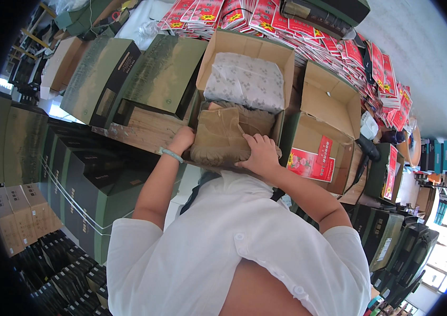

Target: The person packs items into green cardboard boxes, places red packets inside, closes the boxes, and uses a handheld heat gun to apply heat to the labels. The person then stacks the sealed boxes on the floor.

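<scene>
A tan suede boot with brown fur trim (215, 131) lies on its side in an open brown-lined cardboard box (245, 44) at the near edge of the wooden bench (144, 126), between a person's two bare hands. The right hand (263, 154) has a closed grip on the boot's near right side, fingers bent over the suede and thumb toward the shirt. The left hand (183, 138), below a pale beaded bracelet (171, 155), curls at the boot's left side; whether its grip takes in the boot or the box wall cannot be told. White patterned wrapping paper (244, 81) leans against the raised lid beyond.

The fur could catch or fold under against the box's side walls if the boot is pressed down unevenly, and the loose paper could slump and crease if the lid tips. A hard push toward the right might jostle a second open box (332, 97), just beside, with a red printed leaflet (312, 164) in it. Fanned stacks of red booklets (307, 39) along the bench's far edge look liable to slide if knocked.
</scene>
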Tool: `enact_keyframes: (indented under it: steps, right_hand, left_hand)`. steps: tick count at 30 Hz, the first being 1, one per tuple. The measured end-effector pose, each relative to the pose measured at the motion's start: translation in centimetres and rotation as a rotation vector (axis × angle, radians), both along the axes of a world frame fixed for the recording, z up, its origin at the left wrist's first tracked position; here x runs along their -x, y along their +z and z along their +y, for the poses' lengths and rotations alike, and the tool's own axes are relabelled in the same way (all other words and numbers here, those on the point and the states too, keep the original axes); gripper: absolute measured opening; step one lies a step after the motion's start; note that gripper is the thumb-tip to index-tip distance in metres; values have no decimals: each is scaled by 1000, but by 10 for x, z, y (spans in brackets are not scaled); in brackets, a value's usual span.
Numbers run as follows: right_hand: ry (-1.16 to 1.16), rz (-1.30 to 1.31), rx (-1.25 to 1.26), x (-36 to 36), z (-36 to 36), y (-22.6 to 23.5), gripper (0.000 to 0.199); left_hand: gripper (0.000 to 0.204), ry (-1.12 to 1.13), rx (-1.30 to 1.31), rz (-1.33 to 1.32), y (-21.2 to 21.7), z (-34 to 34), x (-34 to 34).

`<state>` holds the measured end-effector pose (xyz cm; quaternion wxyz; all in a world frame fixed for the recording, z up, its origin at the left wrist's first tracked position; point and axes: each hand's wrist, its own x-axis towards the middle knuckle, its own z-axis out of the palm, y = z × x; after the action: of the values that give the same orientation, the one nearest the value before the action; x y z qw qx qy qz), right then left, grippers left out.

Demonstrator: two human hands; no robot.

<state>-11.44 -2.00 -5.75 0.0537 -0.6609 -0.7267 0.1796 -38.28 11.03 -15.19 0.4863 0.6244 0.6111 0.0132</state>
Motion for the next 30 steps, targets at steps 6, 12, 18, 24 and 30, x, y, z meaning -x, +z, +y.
enact_keyframes:
  steps: [6,12,18,24,30]
  right_hand:
    - [13,3,55,4,3,0,95]
    - [31,-60,65,15,7,-13,93]
    - [24,-93,-18,27,-5,-27,94]
    - [126,-84,151,29,0,-46,89]
    - [96,36,23,34,-4,-93,77]
  left_hand:
    - [26,72,432,34,17,12,5]
    - [28,77,465,79,11,12,11]
    - [31,-137,-125,215,15,-26,14]
    - [42,-146,-355,432,64,-54,-35]
    - [68,-310,-794,301,-20,-70,-69]
